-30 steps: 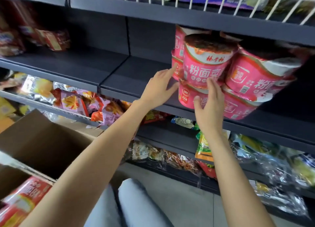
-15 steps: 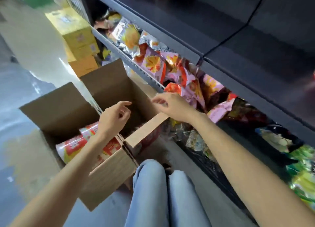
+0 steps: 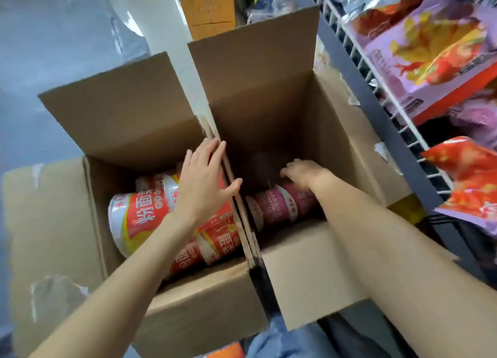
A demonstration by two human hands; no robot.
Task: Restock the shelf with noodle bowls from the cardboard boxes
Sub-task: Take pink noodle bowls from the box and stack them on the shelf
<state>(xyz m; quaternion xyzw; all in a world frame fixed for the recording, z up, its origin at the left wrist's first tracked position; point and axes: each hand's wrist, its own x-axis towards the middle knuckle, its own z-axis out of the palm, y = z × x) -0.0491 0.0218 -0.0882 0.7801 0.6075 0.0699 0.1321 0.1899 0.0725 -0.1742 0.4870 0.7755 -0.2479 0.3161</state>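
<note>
Pink bowl (image 3: 282,204) under right grip (image 3: 304,173)

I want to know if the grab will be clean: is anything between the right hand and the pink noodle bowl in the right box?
Nothing visible. The right hand is inside the right cardboard box, flaps open, directly over the pink noodle bowl.

A white wire rack (image 3: 347,32) runs along the right side, its thin bars edging a dark grey shelf rail. Behind the bars lie glossy snack bags (image 3: 427,50), purple and red with yellow printing. Further back stand stacked yellow cartons (image 3: 208,10). The grey floor (image 3: 53,34) spreads to the left. Blue denim trousers (image 3: 279,339) show at the bottom edge.
</note>
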